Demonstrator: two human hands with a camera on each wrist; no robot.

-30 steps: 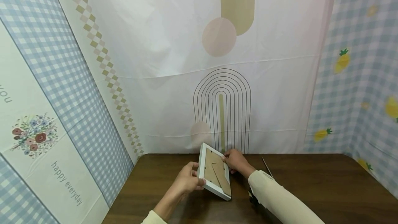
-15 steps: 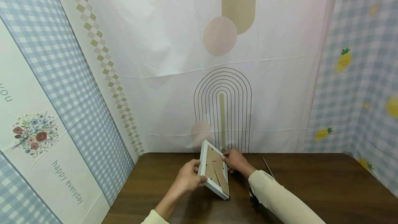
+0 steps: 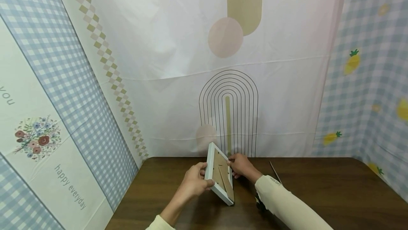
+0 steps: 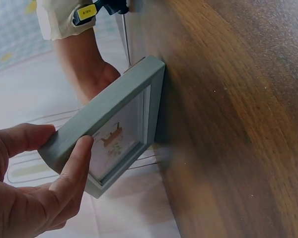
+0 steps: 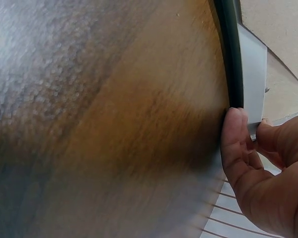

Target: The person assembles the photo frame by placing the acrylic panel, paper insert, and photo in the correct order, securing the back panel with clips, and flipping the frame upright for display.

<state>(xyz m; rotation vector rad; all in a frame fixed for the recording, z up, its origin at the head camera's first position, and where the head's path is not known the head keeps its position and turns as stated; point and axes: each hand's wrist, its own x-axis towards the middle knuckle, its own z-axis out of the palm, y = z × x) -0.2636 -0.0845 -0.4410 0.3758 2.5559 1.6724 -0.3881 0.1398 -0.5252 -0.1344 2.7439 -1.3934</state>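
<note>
A picture frame (image 3: 222, 175) with a pale border and a brown backing board stands tilted over the table, its back towards the head camera. A strip-like stand leg (image 3: 225, 180) lies against the backing. My left hand (image 3: 195, 180) grips the left side of the frame between thumb and fingers. At the opposite side, my right hand (image 3: 241, 164) pinches the edge, with fingertips (image 5: 234, 119) on its outer side. In the left wrist view the front of the frame (image 4: 102, 106) faces down towards the table, showing a small printed picture (image 4: 114, 141). The frame's lower corner touches or nearly touches the tabletop.
The dark brown wooden table (image 3: 312, 184) reaches back to a white patterned cloth (image 3: 172, 116). A thin rod (image 3: 275, 170) lies beyond the right forearm. A dark device (image 3: 259, 203) is strapped under the right sleeve. Checked cloths (image 3: 79, 81) hang at both sides.
The frame has tipped a little more upright, its left side rising and shifting slightly right with my left hand. My right hand has stayed nearly in place on the edge.
</note>
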